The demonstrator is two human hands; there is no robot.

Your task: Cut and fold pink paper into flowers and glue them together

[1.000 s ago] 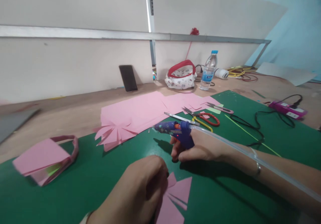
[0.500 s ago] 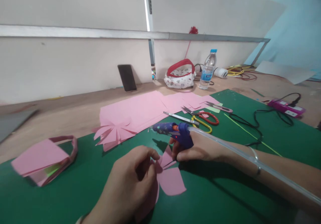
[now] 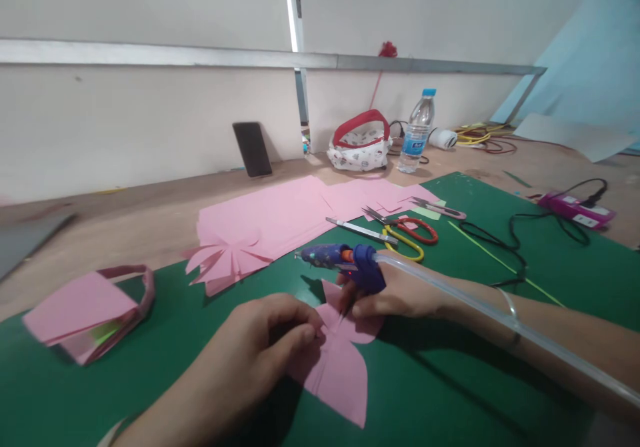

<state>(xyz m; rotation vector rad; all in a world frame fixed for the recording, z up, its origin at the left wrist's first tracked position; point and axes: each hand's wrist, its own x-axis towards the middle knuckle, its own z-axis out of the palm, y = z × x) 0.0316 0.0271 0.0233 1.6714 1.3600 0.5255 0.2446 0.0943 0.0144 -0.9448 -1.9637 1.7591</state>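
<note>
A pink paper piece with several petals (image 3: 343, 373) lies under my hands on the green mat (image 3: 425, 393). My left hand (image 3: 273, 337) pinches its middle between thumb and forefinger. From the right, my right hand (image 3: 380, 293) holds a blue glue gun (image 3: 345, 260), its nozzle pointing left above the mat. The thumb and fingertips of that hand also touch the upper right petals. A clear glue stick (image 3: 450, 289) runs back from the gun over the right forearm.
Behind are pink sheets (image 3: 270, 213), a cut paper flower (image 3: 230, 258), scissors (image 3: 420, 230), tweezers (image 3: 361, 230) and a craft knife (image 3: 440, 207). A folded pink paper piece (image 3: 80, 310) lies left. Farther back stand a bottle (image 3: 416, 133), phone (image 3: 253, 149) and pouch (image 3: 360, 147). A cable crosses right.
The petalled paper has turned and spread, with larger petals showing below and right of my fingers. My left hand's fingers have closed together more. The glue gun has barely moved.
</note>
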